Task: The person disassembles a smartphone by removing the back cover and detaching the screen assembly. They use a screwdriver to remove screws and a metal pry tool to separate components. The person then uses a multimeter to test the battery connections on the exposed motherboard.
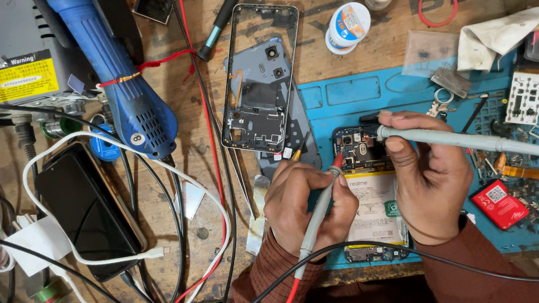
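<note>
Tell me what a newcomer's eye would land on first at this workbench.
At centre, the left hand and right hand each hold a grey test probe to an opened phone lying on the blue mat. Just above lies a detached phone frame, and a big blue hot-air gun fills the upper left.

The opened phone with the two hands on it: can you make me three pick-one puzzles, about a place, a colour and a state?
1. Where does the opened phone lie? A blue mat B black phone C grey box
2. What colour is the left hand's probe tip? A green B red C yellow
3. The phone's back is A on B off C taped

A: the blue mat lies under it.
B: red shows at the tip.
B: the battery and board lie bare beside the right hand.
</note>
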